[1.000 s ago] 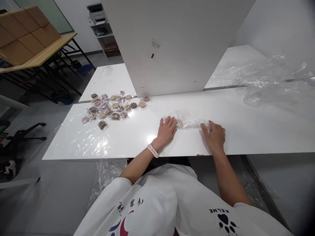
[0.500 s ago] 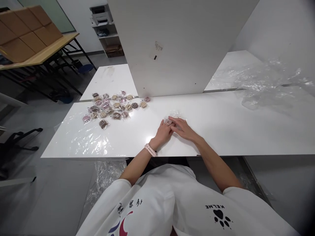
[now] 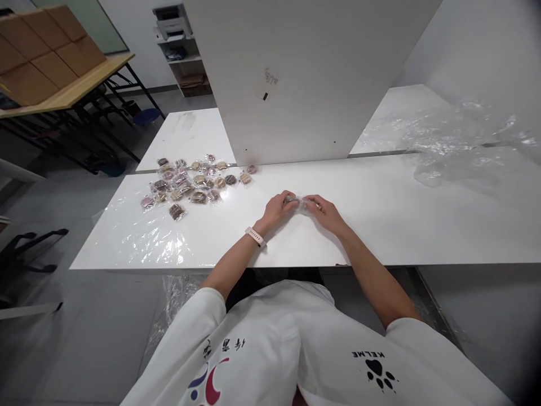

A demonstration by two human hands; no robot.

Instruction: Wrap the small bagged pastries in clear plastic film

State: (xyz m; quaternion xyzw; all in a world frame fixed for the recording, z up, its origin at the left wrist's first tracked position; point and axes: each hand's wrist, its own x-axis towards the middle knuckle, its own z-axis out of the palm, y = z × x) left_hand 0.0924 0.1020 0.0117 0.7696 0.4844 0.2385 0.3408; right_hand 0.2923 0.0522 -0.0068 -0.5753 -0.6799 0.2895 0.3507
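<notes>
A small crumpled piece of clear plastic wrap (image 3: 301, 204) stretches between my hands above the middle of the white table. My left hand (image 3: 278, 210), with a pale pink watch band on its wrist, is closed round the wrap's left end. The other end is pinched in the fingers of my right hand (image 3: 325, 214). Whether anything lies inside the plastic I cannot make out. To the left, several small individually wrapped sweets (image 3: 198, 197), brown, tan and pink, lie in a loose cluster on the table.
Clear plastic sheeting (image 3: 448, 146) is heaped at the right end of the white table (image 3: 401, 225). A white upright panel (image 3: 313, 73) stands along the table's far edge. More clear film lies at the left front. Further back are a wooden table (image 3: 80, 90) and shelves holding a printer (image 3: 172, 25).
My hands were overlapping over the plastic. They have drawn apart sideways, and each grips one end of the wrap. The wrapped sweets have not moved.
</notes>
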